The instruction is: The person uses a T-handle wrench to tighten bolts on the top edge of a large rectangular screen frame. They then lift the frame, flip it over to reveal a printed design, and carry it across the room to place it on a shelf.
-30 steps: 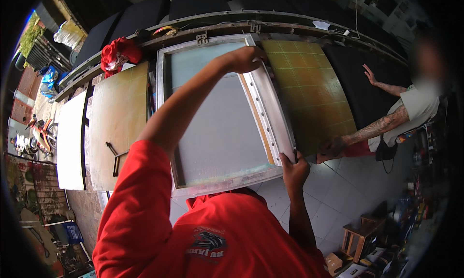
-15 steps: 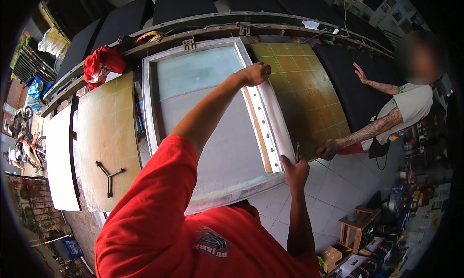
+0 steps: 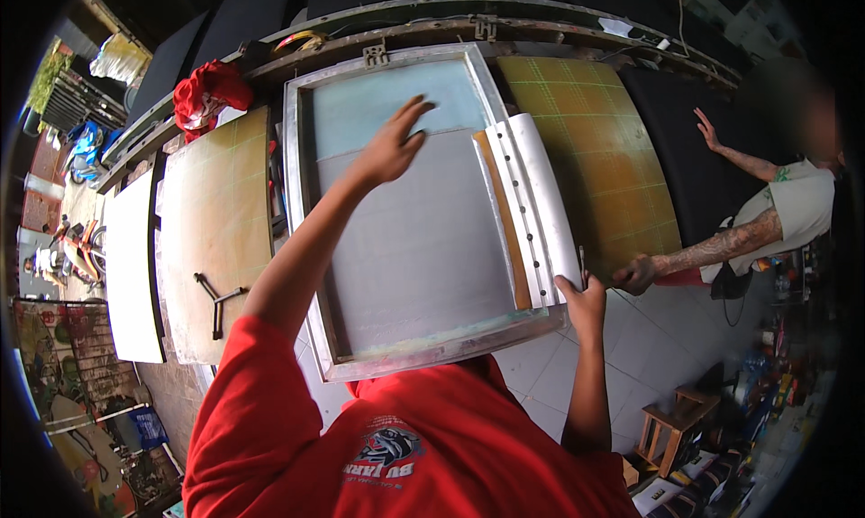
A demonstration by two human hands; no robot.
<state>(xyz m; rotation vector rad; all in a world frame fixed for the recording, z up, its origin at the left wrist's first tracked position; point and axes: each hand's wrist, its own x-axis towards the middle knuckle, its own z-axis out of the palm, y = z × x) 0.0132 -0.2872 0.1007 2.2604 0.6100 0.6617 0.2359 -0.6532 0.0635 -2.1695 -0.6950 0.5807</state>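
A silkscreen frame (image 3: 302,203) with a metal rim and grey mesh lies in front of me. My left hand (image 3: 396,149) hovers over its upper mesh, fingers stretched out and holding nothing. Along the frame's right side rests a long squeegee (image 3: 542,221), with a white handle, a row of dark studs and a brown blade edge. At its near end, my right hand (image 3: 586,304) grips it, thumb on the white handle; the other fingers are partly hidden. A thin, dark, upright object (image 3: 582,259) sticks up beside that hand, its kind unclear.
Yellowish boards (image 3: 595,149) flank the frame, the left one carrying a black three-armed wrench (image 3: 217,304). A rail with metal clamps (image 3: 487,27) and a red cloth (image 3: 212,99) are at the far side. A co-worker's hand (image 3: 638,273) is close to my right hand.
My left hand has let go of the squeegee's far end and moved left over the mesh, fingers opening. The right hand stays at the near end. The view has shifted slightly.
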